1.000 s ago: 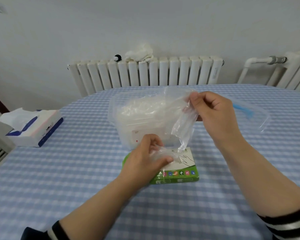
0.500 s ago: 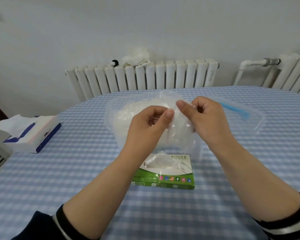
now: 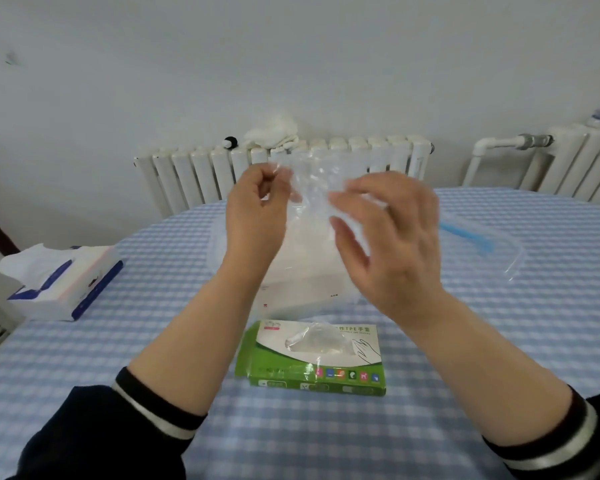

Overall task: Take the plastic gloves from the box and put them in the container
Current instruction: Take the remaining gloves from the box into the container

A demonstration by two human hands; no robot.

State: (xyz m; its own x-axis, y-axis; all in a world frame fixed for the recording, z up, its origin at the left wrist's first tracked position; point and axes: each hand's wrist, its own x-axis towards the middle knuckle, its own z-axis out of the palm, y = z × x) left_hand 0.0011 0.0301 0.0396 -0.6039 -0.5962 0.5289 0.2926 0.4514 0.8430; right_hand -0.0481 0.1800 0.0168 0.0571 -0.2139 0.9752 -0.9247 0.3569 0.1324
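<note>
My table (image 3: 499,341) wears a blue-and-white checked cloth. Beyond its far edge a white radiator (image 3: 194,174) stands against the plain pale wall (image 3: 291,64), a white cloth (image 3: 272,133) bunched on top. Another radiator (image 3: 575,157) with its pipe stands far right.

The glove box (image 3: 314,355) lies on the table (image 3: 499,323), below and nearer than both hands. The container (image 3: 302,271) stands just behind the box, under the left hand (image 3: 253,216) and right hand (image 3: 392,237). Its lid (image 3: 482,247) lies right of the right hand. A tissue pack (image 3: 63,282) sits well left of the left hand. A radiator (image 3: 284,171) stands behind the hands.
</note>
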